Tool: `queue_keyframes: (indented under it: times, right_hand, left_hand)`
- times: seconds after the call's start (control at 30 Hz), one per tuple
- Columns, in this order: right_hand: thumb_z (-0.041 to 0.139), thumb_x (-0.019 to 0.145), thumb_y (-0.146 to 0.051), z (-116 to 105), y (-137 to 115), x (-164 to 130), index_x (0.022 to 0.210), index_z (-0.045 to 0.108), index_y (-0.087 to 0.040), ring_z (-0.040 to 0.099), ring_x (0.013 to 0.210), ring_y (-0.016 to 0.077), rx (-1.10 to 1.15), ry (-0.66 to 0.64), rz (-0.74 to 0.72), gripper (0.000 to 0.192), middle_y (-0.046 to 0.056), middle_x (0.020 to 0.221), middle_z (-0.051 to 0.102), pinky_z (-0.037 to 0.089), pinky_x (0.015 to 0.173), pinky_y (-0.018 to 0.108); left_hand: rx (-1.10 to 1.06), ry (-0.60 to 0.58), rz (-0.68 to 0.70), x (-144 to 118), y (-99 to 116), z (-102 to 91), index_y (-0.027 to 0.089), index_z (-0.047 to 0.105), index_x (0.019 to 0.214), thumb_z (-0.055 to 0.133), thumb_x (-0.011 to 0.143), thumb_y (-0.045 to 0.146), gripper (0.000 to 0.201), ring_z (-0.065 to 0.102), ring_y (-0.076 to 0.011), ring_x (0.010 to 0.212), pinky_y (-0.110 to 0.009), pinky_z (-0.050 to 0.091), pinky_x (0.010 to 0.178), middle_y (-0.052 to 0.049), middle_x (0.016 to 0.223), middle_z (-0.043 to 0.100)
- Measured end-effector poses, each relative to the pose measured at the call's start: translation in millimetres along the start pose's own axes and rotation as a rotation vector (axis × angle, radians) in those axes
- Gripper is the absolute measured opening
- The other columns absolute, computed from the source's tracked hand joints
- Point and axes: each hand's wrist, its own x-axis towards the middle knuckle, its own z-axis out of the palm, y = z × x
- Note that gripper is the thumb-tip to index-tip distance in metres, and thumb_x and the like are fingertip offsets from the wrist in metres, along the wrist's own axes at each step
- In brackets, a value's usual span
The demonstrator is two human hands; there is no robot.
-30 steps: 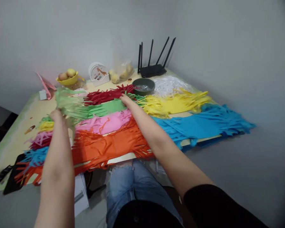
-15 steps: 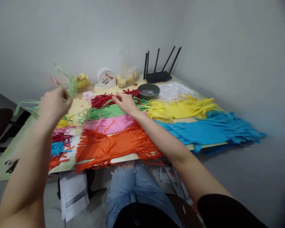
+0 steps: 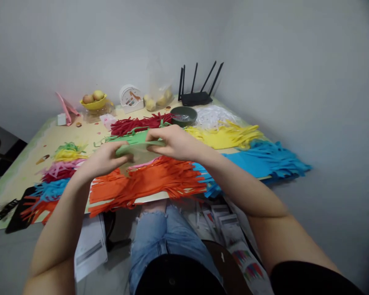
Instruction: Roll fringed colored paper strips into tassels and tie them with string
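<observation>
pale yellow-green, the bench [image 3: 24,168] fills the middle of the view and carries everything, its far edge toward 12 o'clock against the grey wall. at 3 o'clock lies the blue fringed sheet [image 3: 261,157], with the yellow fringed sheet [image 3: 227,135] just beyond it. the orange fringed sheet [image 3: 153,182] spreads along the near edge, hanging over toward 6 o'clock. the dark red fringed sheet [image 3: 138,123] lies at 12 o'clock from the hands. at 9 o'clock sits a stack of small fringed pieces [image 3: 58,172] in mixed colours. the black router [image 3: 195,96] stands at the far edge, the green bowl [image 3: 183,115] just in front of it and a yellow fruit bowl [image 3: 94,102] well to its left. the green fringed sheet [image 3: 135,141] is lifted at the centre, above the pink and orange ones. the left hand [image 3: 103,159] grips its near left end, fingers curled shut on it. the right hand [image 3: 172,141] clasps its right part from above, fingers closed over the edge.
</observation>
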Motion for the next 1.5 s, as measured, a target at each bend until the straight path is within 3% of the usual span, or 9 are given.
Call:
queue_keyframes:
  times: [0.17, 0.33, 0.53, 0.77, 1.03, 1.17, 1.3, 1.43, 1.5]
  right_hand:
    - [0.061, 0.086, -0.022, -9, -2, -12, 0.085, 0.066, -0.016, 0.059, 0.069, 0.0119, 0.177, 0.077, 0.082, 0.008, -0.001, 0.075, 0.067, 0.040, 0.066, 0.022]
    - [0.062, 0.088, -0.027, -1, -1, -22, 0.094, 0.068, -0.017, 0.059, 0.069, 0.0110, 0.333, 0.268, 0.093, 0.014, -0.001, 0.081, 0.067, 0.044, 0.066, 0.022]
    - [0.067, 0.086, -0.024, 13, -2, -46, 0.098, 0.071, -0.019, 0.064, 0.079, 0.0141, 0.390, 0.273, 0.076, 0.013, 0.001, 0.092, 0.072, 0.049, 0.073, 0.025]
    - [0.067, 0.086, -0.027, 32, -6, -73, 0.087, 0.077, -0.023, 0.069, 0.082, 0.0163, 0.532, 0.283, 0.129, 0.011, 0.002, 0.090, 0.076, 0.054, 0.076, 0.028]
    - [0.064, 0.083, -0.025, 48, 18, -61, 0.072, 0.071, -0.019, 0.064, 0.068, 0.0115, 0.682, 0.290, 0.089, 0.014, 0.001, 0.076, 0.071, 0.050, 0.064, 0.022]
    - [0.061, 0.081, -0.022, 51, 22, -60, 0.072, 0.068, -0.019, 0.059, 0.064, 0.0100, 0.718, 0.255, 0.123, 0.012, 0.000, 0.072, 0.067, 0.048, 0.061, 0.021]
    - [0.055, 0.077, -0.016, 54, 20, -59, 0.073, 0.067, -0.018, 0.057, 0.063, 0.0093, 0.724, 0.215, 0.112, 0.013, -0.001, 0.072, 0.066, 0.046, 0.060, 0.020]
    - [0.051, 0.073, -0.007, 57, 16, -58, 0.077, 0.069, -0.017, 0.062, 0.069, 0.0093, 0.671, 0.169, 0.047, 0.021, -0.001, 0.077, 0.070, 0.047, 0.063, 0.019]
    - [0.054, 0.078, -0.009, 53, 16, -59, 0.078, 0.070, -0.016, 0.065, 0.071, 0.0099, 0.654, 0.166, 0.009, 0.017, 0.000, 0.078, 0.071, 0.049, 0.066, 0.019]
  left_hand:
    - [-0.323, 0.187, -0.044, -4, -12, 9.2, 0.016, 0.072, 0.089, 0.068, 0.078, 0.045, 0.031, 0.063, -0.0178, 0.066, -0.026, 0.051, 0.062, -0.003, 0.077, 0.070]
    - [-0.579, 0.324, -0.102, -15, -14, 21.6, 0.015, 0.073, 0.090, 0.073, 0.078, 0.047, 0.035, 0.059, -0.0138, 0.061, -0.024, 0.049, 0.057, -0.004, 0.077, 0.069]
    - [-0.604, 0.443, -0.040, -33, -10, 42.6, 0.019, 0.073, 0.087, 0.077, 0.077, 0.035, 0.019, 0.057, -0.0122, 0.062, -0.022, 0.047, 0.055, -0.001, 0.076, 0.066]
    - [-0.778, 0.365, -0.036, -62, -15, 72.3, 0.023, 0.076, 0.079, 0.073, 0.078, 0.031, 0.008, 0.056, -0.0138, 0.062, -0.024, 0.044, 0.051, -0.005, 0.083, 0.067]
    - [-0.743, 0.368, -0.075, -59, -18, 67.7, 0.021, 0.069, 0.070, 0.064, 0.074, 0.024, 0.007, 0.054, -0.0157, 0.068, -0.026, 0.044, 0.054, -0.005, 0.083, 0.059]
    - [-0.702, 0.315, 0.037, -57, -20, 62.9, 0.021, 0.071, 0.068, 0.056, 0.081, 0.043, 0.030, 0.057, -0.0213, 0.072, -0.033, 0.046, 0.060, -0.008, 0.077, 0.061]
    - [-0.550, 0.208, -0.047, -49, -13, 58.3, 0.021, 0.058, 0.060, 0.069, 0.080, 0.042, 0.031, 0.051, -0.0158, 0.059, -0.029, 0.043, 0.056, -0.002, 0.064, 0.056]
    - [-0.592, -0.094, -0.102, -33, -5, 53.0, 0.023, 0.064, 0.094, 0.080, 0.070, 0.039, 0.033, 0.052, -0.0130, 0.056, -0.023, 0.040, 0.050, 0.001, 0.070, 0.060]
    - [-0.557, -0.290, -0.091, -27, -4, 49.9, 0.019, 0.067, 0.088, 0.075, 0.076, 0.046, 0.030, 0.050, -0.0121, 0.056, -0.021, 0.038, 0.049, 0.001, 0.069, 0.059]
